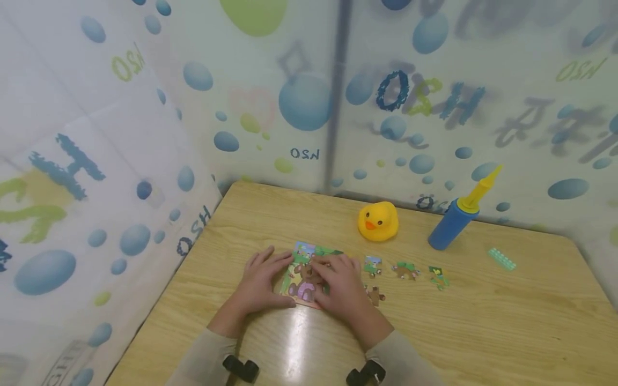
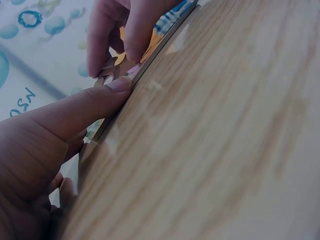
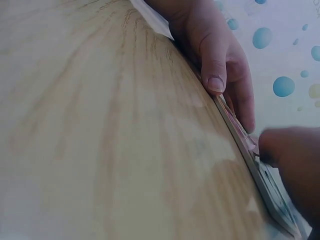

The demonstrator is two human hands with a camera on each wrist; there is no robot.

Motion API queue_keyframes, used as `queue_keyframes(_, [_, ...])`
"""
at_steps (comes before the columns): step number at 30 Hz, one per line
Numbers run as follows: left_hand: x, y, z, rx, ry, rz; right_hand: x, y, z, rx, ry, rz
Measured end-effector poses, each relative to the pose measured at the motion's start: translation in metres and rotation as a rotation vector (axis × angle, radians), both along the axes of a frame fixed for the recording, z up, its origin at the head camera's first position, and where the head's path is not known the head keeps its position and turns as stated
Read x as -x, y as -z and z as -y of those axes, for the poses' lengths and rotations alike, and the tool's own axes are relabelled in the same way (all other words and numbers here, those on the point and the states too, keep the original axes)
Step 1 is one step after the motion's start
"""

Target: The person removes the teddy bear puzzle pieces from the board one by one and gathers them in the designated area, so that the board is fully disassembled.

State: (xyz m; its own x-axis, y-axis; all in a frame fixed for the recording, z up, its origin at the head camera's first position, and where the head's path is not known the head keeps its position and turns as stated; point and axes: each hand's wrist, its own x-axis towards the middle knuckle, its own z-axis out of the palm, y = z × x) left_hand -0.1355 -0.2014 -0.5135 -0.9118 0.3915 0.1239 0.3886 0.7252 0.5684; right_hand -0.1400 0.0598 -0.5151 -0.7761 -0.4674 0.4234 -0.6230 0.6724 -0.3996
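A jigsaw puzzle (image 1: 303, 289) with a brown bear picture lies flat on the wooden table. Along its left side rests my left hand (image 1: 258, 281), fingers spread toward the top corner. The left thumb (image 2: 117, 85) touches the puzzle's near edge in the left wrist view. My right hand (image 1: 343, 284) is over the puzzle's right half and hides much of it. Its thumb and fingers pinch a brown puzzle piece (image 2: 108, 74) low against the board. Another loose brown piece (image 1: 374, 296) lies beside the right hand, partly covered.
Right of the puzzle lie a blue-topped piece (image 1: 373, 265), a brown-and-green piece (image 1: 406, 271) and a green piece (image 1: 438, 277). Behind them stand a yellow rubber duck (image 1: 379, 222) and a blue hand pump (image 1: 453, 224). A mint toy brick (image 1: 502, 258) lies farther right.
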Motion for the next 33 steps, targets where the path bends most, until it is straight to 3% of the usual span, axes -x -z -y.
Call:
queue_keyframes(16, [0.002, 0.005, 0.000, 0.009, 0.000, -0.002, -0.003, 0.005, -0.030, 0.016, 0.057, -0.169])
queue_keyframes(28, [0.002, 0.003, -0.001, 0.029, -0.003, 0.019, -0.028, 0.006, -0.102, 0.103, 0.027, -0.304])
queue_keyframes(33, [0.002, 0.003, -0.001, 0.021, 0.004, -0.002, -0.037, 0.010, -0.135, 0.079, 0.051, -0.294])
